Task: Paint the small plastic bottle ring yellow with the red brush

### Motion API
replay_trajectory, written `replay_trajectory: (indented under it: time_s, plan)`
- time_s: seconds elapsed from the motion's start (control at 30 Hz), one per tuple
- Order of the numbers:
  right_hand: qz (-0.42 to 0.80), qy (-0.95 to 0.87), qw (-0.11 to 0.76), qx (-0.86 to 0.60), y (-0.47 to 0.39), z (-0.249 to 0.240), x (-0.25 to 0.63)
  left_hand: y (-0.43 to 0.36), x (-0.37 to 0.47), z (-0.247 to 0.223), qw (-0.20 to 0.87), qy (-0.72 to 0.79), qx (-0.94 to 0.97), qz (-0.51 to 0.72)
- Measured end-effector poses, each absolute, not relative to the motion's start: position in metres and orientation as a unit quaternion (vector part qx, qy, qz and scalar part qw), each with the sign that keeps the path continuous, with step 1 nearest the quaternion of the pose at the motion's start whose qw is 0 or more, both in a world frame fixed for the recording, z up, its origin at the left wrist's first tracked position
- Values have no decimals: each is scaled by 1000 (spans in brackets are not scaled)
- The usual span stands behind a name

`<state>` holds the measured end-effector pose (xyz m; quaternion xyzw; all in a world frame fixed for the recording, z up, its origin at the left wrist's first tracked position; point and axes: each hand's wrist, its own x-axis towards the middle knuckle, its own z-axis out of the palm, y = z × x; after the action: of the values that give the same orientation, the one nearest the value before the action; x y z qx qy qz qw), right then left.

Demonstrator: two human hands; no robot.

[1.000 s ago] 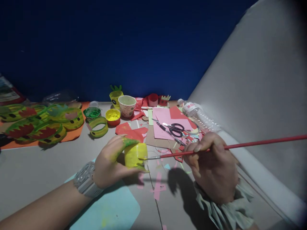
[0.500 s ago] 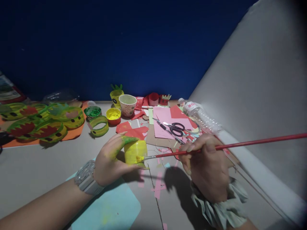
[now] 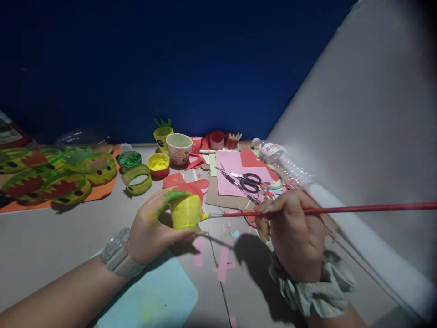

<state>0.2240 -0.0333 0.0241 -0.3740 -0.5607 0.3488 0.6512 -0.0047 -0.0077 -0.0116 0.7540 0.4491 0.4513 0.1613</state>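
A small yellow-painted cup [image 3: 186, 212] is gripped at its ends between the thumb and fingers of my left hand [image 3: 150, 228]. Green and yellow paint stains those fingers, and a watch [image 3: 122, 254] circles the wrist. My right hand [image 3: 295, 237] pinches a long red-handled paintbrush [image 3: 242, 214] and wears a pale green scrunchie [image 3: 314, 289]. The brush's yellow-coated bristles touch the cup's right edge. Beyond the left hand stand a tub of yellow paint [image 3: 159, 165], a tub of green paint [image 3: 129, 160] and a green-yellow ring [image 3: 137, 179].
Several painted rings with eyes [image 3: 64, 189] lie on orange paper at left. A patterned paper cup [image 3: 179, 149] stands at the back. Black-handled scissors [image 3: 250, 182] rest on pink paper [image 3: 227, 161], near a plastic bottle [image 3: 283, 161]. A light blue sheet [image 3: 160, 291] lies in front.
The brush tip has moved from the cup's lower front side to its right edge. The cup has turned slightly in my left hand.
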Motion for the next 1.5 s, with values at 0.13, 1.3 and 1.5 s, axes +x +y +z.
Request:
replay_trajectory:
  time_s: [0.13,1.3,1.5]
  plan:
    - [341,-524,685,-374,-31,32,225,-8,-5,-13,189,444,744,462]
    - [539,-487,607,-322,-21,24,223,-8,-1,-17,403,377,586,593]
    - [532,-481,604,-348,-12,16,226,-7,2,-11,401,412,557,599]
